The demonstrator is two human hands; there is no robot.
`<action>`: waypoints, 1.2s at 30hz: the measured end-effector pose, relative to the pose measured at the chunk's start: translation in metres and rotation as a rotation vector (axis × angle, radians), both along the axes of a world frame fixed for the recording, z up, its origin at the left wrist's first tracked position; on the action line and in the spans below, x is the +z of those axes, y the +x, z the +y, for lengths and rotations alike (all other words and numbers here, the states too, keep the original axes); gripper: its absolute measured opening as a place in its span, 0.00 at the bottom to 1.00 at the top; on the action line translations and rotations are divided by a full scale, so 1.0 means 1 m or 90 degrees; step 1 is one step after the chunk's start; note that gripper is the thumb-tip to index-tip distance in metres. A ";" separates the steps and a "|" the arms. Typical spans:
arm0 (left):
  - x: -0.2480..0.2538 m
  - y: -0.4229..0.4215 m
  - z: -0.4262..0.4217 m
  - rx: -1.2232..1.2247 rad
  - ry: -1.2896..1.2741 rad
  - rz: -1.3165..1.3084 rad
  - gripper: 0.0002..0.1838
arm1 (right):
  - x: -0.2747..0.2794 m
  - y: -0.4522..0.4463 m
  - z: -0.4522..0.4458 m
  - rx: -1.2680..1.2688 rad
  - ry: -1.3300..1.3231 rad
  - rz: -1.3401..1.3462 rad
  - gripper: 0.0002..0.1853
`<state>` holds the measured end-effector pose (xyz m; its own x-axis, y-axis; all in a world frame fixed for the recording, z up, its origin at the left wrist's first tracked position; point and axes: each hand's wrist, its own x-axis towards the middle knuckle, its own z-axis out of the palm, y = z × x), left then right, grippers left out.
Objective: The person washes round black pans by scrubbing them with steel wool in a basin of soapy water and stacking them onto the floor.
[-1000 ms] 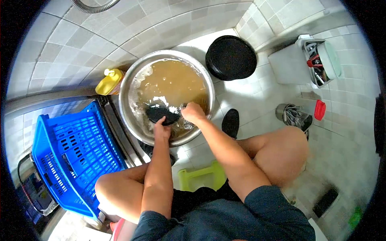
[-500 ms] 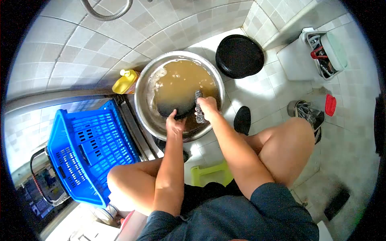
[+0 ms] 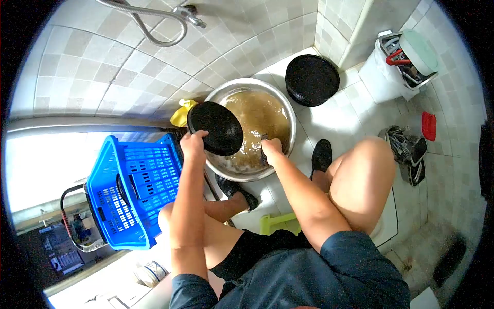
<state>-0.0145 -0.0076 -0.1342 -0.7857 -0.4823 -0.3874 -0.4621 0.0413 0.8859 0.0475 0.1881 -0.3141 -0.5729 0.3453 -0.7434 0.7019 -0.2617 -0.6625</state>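
My left hand grips the rim of a black round plate, held tilted above the left side of a large metal basin. Murky brown water with some suds fills the basin. Over the basin's right part, my right hand is closed at the water's surface. A dark steel wool scrubber shows only in part in its fingers.
A stack of black round plates stands on the floor behind the basin. At left are a blue plastic basket and a yellow bottle. A white bin holding utensils is at right. A metal hose hangs on the wall.
My left hand has lifted the black plate out of the water, up and to the left. My right hand has gone lower, and the scrubber is now mostly hidden. The view has shifted.
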 end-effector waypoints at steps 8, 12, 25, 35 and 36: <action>0.101 0.012 -0.009 -0.228 -0.133 0.116 0.15 | -0.039 0.007 -0.012 0.100 -0.015 0.057 0.13; 0.104 0.009 -0.008 -0.277 -0.236 0.145 0.14 | -0.042 0.005 -0.010 0.182 0.018 0.017 0.12; 0.120 -0.005 -0.038 -0.349 -0.182 0.129 0.14 | 0.158 -0.072 0.012 0.386 0.320 0.515 0.47; 0.146 0.000 -0.036 -0.455 0.070 0.177 0.09 | 0.305 -0.093 0.064 0.708 -0.073 0.461 0.13; 0.145 -0.001 -0.034 -0.447 0.074 0.205 0.10 | 0.306 -0.092 0.065 0.716 -0.071 0.455 0.13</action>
<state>-0.0160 -0.0420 0.0110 -0.9741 0.1998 -0.1057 -0.0812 0.1273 0.9885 -0.0447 0.2530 -0.0080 -0.7767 -0.6101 -0.1566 0.0806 0.1503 -0.9853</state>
